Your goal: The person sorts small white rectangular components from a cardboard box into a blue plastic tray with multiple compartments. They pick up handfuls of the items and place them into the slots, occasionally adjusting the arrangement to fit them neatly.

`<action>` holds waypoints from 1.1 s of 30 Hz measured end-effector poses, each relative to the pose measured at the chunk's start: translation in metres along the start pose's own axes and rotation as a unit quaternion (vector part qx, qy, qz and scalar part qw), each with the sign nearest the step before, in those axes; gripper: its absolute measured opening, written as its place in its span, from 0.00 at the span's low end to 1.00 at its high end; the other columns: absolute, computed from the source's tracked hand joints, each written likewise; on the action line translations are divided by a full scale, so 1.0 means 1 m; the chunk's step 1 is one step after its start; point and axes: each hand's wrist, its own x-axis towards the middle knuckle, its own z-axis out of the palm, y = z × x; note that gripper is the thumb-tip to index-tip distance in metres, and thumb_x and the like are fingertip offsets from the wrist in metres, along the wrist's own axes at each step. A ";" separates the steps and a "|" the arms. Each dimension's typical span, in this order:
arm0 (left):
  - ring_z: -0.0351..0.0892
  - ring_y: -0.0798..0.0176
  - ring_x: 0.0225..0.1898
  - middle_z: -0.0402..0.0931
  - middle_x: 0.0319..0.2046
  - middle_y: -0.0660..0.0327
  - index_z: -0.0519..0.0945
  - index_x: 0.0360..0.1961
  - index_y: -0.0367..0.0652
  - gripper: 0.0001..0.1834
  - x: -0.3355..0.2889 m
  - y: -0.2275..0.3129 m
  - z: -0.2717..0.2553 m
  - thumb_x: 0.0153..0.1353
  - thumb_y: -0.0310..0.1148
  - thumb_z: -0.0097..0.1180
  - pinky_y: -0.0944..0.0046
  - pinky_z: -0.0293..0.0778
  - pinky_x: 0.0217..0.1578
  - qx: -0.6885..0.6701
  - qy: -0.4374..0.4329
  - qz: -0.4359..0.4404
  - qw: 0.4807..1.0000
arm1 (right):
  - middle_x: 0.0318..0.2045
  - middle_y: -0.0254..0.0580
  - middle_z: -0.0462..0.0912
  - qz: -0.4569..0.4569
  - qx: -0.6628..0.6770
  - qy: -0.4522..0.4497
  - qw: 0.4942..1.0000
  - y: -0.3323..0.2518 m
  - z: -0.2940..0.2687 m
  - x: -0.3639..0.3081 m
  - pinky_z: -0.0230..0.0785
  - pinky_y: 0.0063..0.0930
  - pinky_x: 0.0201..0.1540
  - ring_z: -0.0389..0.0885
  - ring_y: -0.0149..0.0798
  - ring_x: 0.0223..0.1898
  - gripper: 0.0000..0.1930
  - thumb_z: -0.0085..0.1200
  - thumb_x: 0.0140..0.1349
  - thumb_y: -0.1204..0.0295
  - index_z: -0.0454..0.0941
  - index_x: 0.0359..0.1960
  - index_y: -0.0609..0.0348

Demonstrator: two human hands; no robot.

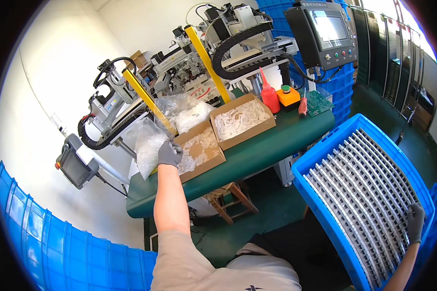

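My left hand [170, 153], in a grey glove, is between a clear plastic bag of white pieces [148, 151] and a shallow cardboard box [205, 166]. Its fingers are curled; whether they grip the bag or a small piece is hidden. Loose white plastic parts [199, 148] lie scattered in that box. Far to the right, my gloved right hand [415, 222] rests at the right side of a blue plastic crate [303, 167]. Rows of pale strips with small black parts [359, 194] fill the crate. The right fingers are bent down by the outer strip; what they hold cannot be made out.
A second cardboard box [247, 135] of white parts, a red squeeze bottle [269, 97], an orange button box [288, 98], a screwdriver [303, 106] and a green circuit board [317, 103] sit on the green bench [296, 127]. Yellow posts [206, 63] and machinery stand behind.
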 end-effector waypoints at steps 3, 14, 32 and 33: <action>0.66 0.69 0.19 0.66 0.21 0.68 0.71 0.34 0.49 0.14 -0.006 -0.002 0.007 0.74 0.45 0.45 0.73 0.57 0.14 -0.062 0.015 -0.022 0.998 | 0.28 0.45 0.74 0.016 0.040 -0.011 0.999 -0.008 -0.003 0.002 0.62 0.33 0.48 0.75 0.45 0.35 0.03 0.53 0.60 0.78 0.76 0.30 0.65; 0.60 0.73 0.15 0.64 0.20 0.72 0.70 0.31 0.53 0.19 -0.047 -0.003 0.031 0.76 0.51 0.42 0.72 0.55 0.10 -0.030 -0.075 0.041 0.996 | 0.28 0.45 0.76 0.014 0.013 -0.025 0.999 -0.010 -0.005 0.000 0.62 0.33 0.48 0.76 0.44 0.36 0.03 0.54 0.60 0.77 0.77 0.31 0.63; 0.49 0.77 0.15 0.51 0.18 0.73 0.70 0.27 0.52 0.23 -0.407 -0.305 0.189 0.77 0.53 0.41 0.76 0.49 0.09 -0.163 -0.417 -0.542 0.711 | 0.26 0.43 0.82 0.011 0.287 -0.130 0.949 -0.308 -0.011 -0.003 0.74 0.30 0.30 0.82 0.39 0.26 0.09 0.67 0.57 0.72 0.80 0.34 0.61; 0.49 0.76 0.15 0.50 0.18 0.73 0.67 0.27 0.54 0.23 -0.416 -0.309 0.189 0.77 0.54 0.40 0.77 0.49 0.10 -0.132 -0.409 -0.545 0.720 | 0.25 0.43 0.82 0.045 0.284 -0.125 0.950 -0.307 -0.013 -0.007 0.73 0.30 0.29 0.81 0.39 0.24 0.08 0.66 0.57 0.72 0.80 0.33 0.62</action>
